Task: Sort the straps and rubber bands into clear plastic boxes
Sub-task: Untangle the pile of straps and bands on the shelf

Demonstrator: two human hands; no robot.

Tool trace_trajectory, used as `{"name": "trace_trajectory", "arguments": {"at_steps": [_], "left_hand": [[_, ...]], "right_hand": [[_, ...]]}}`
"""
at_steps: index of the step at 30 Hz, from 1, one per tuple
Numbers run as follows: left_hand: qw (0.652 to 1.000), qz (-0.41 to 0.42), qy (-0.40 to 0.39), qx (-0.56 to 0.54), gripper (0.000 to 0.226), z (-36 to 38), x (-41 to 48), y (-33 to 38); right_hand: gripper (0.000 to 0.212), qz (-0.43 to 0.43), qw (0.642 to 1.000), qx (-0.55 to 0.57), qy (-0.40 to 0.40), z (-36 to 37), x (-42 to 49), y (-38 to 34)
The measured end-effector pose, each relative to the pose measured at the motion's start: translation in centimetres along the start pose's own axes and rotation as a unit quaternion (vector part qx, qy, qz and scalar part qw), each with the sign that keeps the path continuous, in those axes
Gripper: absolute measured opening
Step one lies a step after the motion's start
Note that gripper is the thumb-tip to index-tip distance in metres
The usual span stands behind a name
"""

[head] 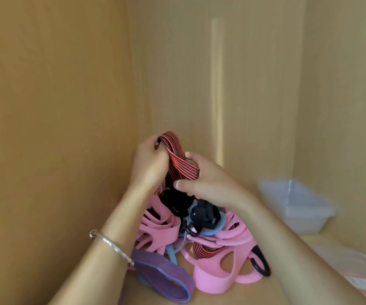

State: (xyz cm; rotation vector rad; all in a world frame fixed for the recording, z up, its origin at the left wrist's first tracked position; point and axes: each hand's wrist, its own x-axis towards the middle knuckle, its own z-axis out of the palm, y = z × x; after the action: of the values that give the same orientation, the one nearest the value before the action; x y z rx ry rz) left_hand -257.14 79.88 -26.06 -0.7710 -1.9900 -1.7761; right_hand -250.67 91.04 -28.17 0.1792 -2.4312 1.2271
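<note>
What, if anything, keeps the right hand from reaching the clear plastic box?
Likely nothing, so yes: the clear plastic box sits on that side with bare surface between. The right hand is busy, though, gripping the striped strap with the left hand.

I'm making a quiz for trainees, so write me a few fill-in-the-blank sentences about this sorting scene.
1. The left hand and right hand both hold a strap striped red and ____.
2. The clear box stands to the ____ of the pile.
3. The bracelet sits on the ____ wrist.
4. Most of the pile is coloured ____.
Missing words: black; right; left; pink.
</note>
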Motion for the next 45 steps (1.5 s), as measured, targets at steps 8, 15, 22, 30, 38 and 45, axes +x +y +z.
{"name": "trace_trajectory", "arguments": {"at_steps": [8,15,22,30,38,45], "left_hand": [[0.992,0.110,-0.028,-0.059,0.029,0.7,-1.7,3.0],[0.981,0.116,-0.153,-0.032,0.028,0.7,-2.0,2.4],[0.976,0.024,-0.212,0.038,0.050,1.0,-0.4,-2.0],[0.943,0.048,-0.325,0.057,0.041,1.9,-0.7,-5.7],[0.972,0.009,-0.198,0.122,0.036,2.4,-0.8,-5.8],[0.994,0.044,-0.013,0.097,0.024,1.5,0.1,-4.0]], "right_hand": [[0.029,-0.047,0.980,0.000,0.191,0.7,0.4,0.5],[0.031,-0.016,0.973,-0.020,0.231,0.8,0.7,1.5],[0.007,0.095,0.955,0.175,0.220,-0.7,0.5,1.9],[0.004,0.122,0.933,0.303,0.154,-0.6,0.4,1.1],[0.014,-0.009,0.829,0.535,0.165,-2.9,-0.4,-2.8],[0.010,-0.043,0.830,0.497,0.248,-3.6,-0.7,-2.8]]}}
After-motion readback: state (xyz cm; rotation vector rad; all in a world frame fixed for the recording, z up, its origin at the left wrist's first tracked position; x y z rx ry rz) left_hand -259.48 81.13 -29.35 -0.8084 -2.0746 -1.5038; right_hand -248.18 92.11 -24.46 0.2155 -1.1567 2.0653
